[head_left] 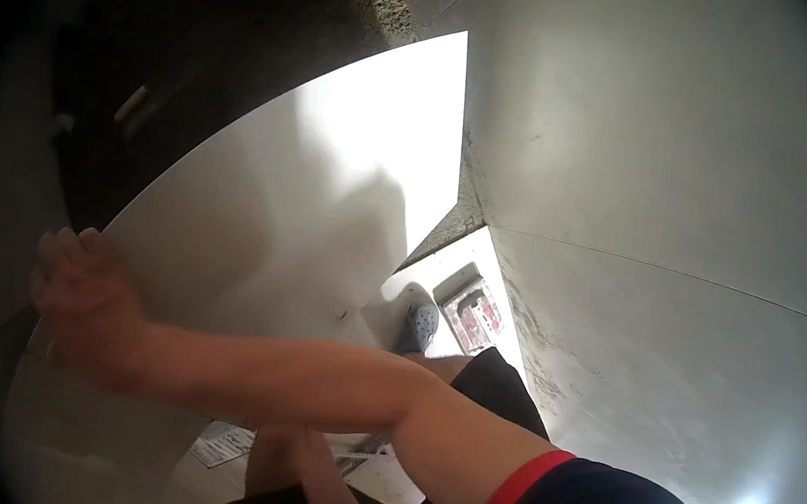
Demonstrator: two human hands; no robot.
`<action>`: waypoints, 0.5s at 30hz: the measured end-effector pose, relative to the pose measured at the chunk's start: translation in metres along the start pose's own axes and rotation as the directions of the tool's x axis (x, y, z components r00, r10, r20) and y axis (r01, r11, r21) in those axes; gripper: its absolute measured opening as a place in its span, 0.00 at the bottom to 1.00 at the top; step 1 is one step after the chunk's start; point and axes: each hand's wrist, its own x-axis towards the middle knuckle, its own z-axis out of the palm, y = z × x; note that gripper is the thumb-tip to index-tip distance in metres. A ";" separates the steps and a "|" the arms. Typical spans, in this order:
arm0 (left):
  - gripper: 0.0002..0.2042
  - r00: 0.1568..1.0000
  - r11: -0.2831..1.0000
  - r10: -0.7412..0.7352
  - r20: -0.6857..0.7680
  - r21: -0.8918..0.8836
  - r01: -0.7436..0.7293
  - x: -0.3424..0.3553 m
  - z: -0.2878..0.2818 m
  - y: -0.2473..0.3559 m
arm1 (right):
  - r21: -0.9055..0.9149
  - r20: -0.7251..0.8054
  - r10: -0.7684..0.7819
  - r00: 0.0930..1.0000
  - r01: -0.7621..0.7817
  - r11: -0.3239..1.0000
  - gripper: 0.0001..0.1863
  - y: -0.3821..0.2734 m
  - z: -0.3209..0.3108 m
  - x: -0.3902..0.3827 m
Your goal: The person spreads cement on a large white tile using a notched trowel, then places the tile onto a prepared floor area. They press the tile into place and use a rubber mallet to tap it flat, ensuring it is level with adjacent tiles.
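A large, glossy white tile (333, 173) slants across the middle, its far corner bright with reflected light. My right arm crosses leftward in front of me. My right hand (85, 304) is closed over the tile's left edge, its fingers curled around the rim and slightly blurred. Below that arm, my left forearm (333, 500) comes up between my legs. The right forearm covers my left hand, so its fingers and whatever they touch are hidden.
Dark, rough ground (219, 28) lies past the tile, with a short wooden-looking piece (131, 104) on it. Smooth grey walls (654, 182) rise to the right. Near my clog (419, 327), a shallow tray (474, 313) rests on a white floor tile (421, 274). A printed sheet (224, 444) lies below.
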 end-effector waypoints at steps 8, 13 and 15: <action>0.36 0.997 0.997 -0.073 -0.008 0.031 0.073 0.045 -0.007 -0.022 | -0.074 -0.125 -0.018 0.992 0.009 0.997 0.19 0.036 0.058 -0.038; 0.36 0.995 0.996 -0.085 -0.046 0.030 0.087 0.065 -0.018 -0.027 | 0.062 0.014 0.067 0.998 -0.068 0.996 0.18 0.048 0.105 -0.070; 0.36 0.993 0.992 -0.108 -0.040 0.053 0.111 0.074 -0.016 -0.036 | 0.065 -0.073 0.052 0.996 -0.047 0.997 0.18 0.068 0.116 -0.079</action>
